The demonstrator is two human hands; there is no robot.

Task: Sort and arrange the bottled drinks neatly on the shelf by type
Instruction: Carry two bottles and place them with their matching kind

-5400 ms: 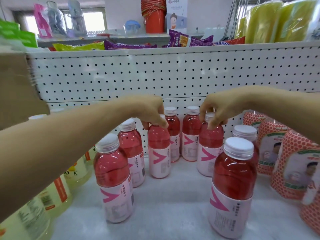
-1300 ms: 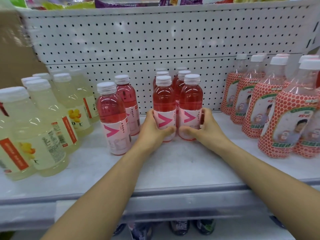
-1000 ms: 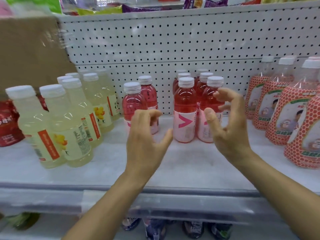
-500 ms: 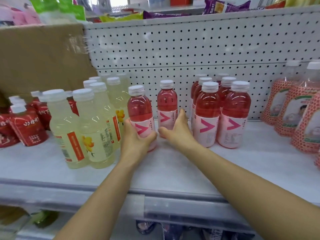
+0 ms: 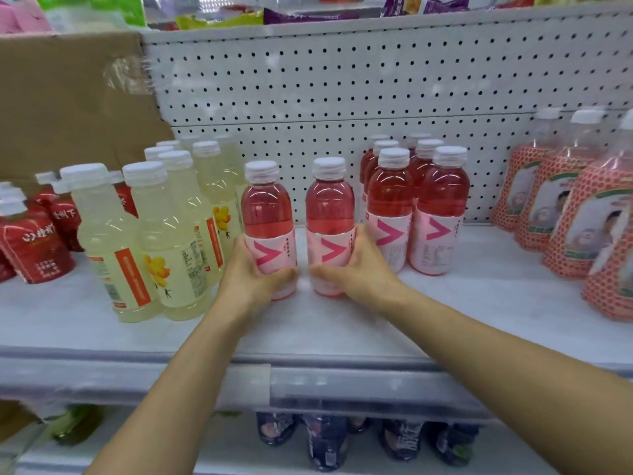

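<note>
Two pink drink bottles stand side by side near the front middle of the white shelf (image 5: 342, 330). My left hand (image 5: 248, 279) grips the lower part of the left pink bottle (image 5: 266, 214). My right hand (image 5: 356, 269) grips the lower part of the right pink bottle (image 5: 329, 214). Just to their right, a tidy block of several more pink bottles (image 5: 414, 207) stands in rows reaching back to the pegboard. Each has a white cap and a pink label with a V mark.
Pale yellow drink bottles (image 5: 150, 234) stand in rows to the left, with red pouches (image 5: 30, 245) beyond them. Orange-netted bottles (image 5: 582, 214) fill the right end. A cardboard sheet (image 5: 68, 108) leans at the back left. Dark bottles (image 5: 325, 437) sit on the shelf below.
The rear loose pink bottle has come forward beside the front one, and both hands now hold one bottle each. Before that, my hands left the right-hand block and moved left.
</note>
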